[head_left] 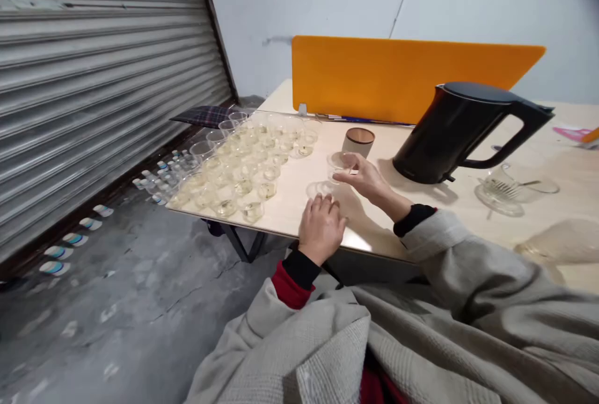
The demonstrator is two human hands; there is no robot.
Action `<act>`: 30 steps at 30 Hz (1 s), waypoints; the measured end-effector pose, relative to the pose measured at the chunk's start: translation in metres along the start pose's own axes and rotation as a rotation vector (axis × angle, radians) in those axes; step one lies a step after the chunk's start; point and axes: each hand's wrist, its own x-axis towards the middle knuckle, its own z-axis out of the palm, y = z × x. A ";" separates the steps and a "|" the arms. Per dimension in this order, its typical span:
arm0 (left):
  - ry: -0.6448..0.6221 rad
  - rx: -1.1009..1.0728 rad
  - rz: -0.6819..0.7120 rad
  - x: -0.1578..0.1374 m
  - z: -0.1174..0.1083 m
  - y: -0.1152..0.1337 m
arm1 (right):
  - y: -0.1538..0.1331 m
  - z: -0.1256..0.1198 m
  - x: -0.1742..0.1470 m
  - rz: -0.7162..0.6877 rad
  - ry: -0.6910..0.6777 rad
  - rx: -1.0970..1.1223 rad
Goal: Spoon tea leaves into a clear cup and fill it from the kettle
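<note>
My right hand (365, 179) grips a clear plastic cup (337, 159) by its side, thumb and fingers around it, above the table. My left hand (322, 228) lies palm down at the table's front edge, its fingers stretched forward and holding nothing. Just beyond those fingertips are faint clear rings; whether they are a cup or a cast shadow I cannot tell. Right behind the held cup stands a small canister (359, 139) with a brown top. Many clear cups with pale liquid and dark bits in them, such as this cup (253, 209), crowd the table's left side.
A black electric kettle (461, 133) stands right of the canister. Further right are a glass lid-like piece with a coiled strainer (501, 189) and a clear bag (561, 242). An orange divider (397, 76) runs along the back. Several white-capped bottles (91, 223) stand on the floor at left.
</note>
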 end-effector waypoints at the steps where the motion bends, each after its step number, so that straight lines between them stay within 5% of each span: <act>1: 0.015 -0.006 0.006 0.000 0.000 0.000 | -0.002 0.008 0.010 -0.010 -0.024 0.000; 11: 0.056 -0.062 -0.001 -0.002 0.000 0.001 | 0.017 0.086 0.077 0.024 -0.140 0.052; 30: 0.008 -0.090 -0.017 -0.002 -0.004 0.001 | 0.021 0.095 0.088 0.041 -0.215 0.026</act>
